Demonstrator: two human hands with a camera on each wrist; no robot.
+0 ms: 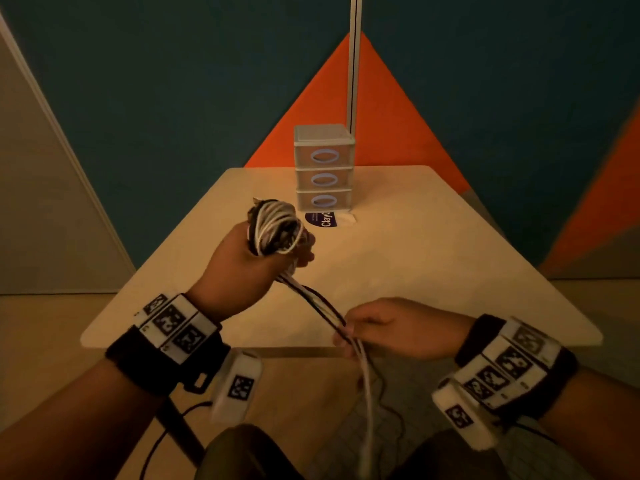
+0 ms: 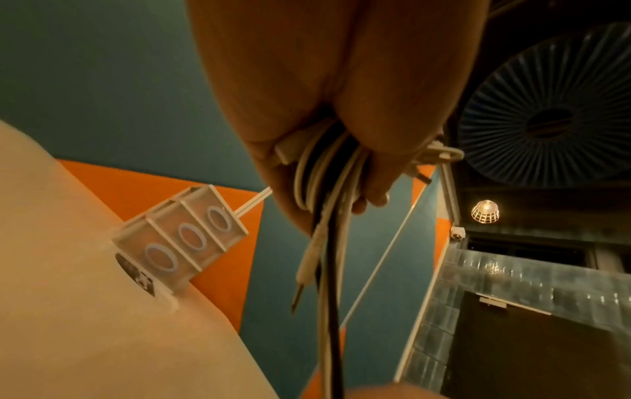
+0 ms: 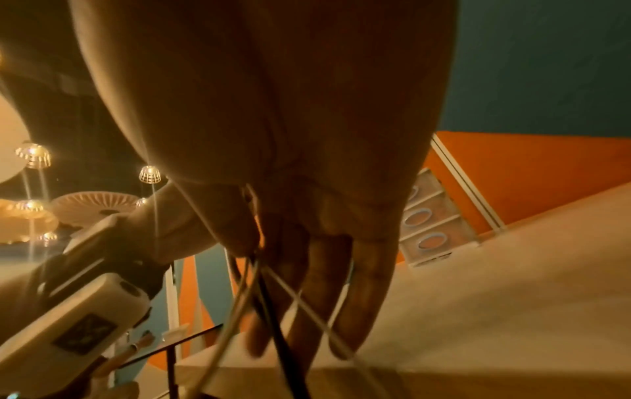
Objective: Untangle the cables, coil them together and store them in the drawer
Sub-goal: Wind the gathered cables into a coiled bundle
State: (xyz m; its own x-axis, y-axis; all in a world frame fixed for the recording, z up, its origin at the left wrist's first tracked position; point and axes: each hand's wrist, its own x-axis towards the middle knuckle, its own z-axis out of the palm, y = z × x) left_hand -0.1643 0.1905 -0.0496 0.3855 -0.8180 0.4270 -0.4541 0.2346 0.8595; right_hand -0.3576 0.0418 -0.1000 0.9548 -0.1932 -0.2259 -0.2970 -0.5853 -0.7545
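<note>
My left hand [image 1: 263, 251] is raised over the table and grips a coil of white and black cables [image 1: 275, 228], wound around its fingers; in the left wrist view the cables [image 2: 321, 172] run out of the fist with loose plug ends hanging. From the coil the cable strands [image 1: 313, 299] stretch down to my right hand [image 1: 349, 336], which pinches them at the table's near edge. Below it the loose ends [image 1: 367, 410] hang toward the floor. In the right wrist view the strands [image 3: 266, 305] cross under my fingers [image 3: 362, 297]. A small three-drawer unit [image 1: 323, 168] stands at the table's far side, all drawers closed.
The beige table [image 1: 433, 271] has a purple sticker [image 1: 323, 220] in front of the drawer unit. A white pole [image 1: 354, 64] rises behind the unit. A thin black cable [image 1: 162, 441] trails on the floor near my knees.
</note>
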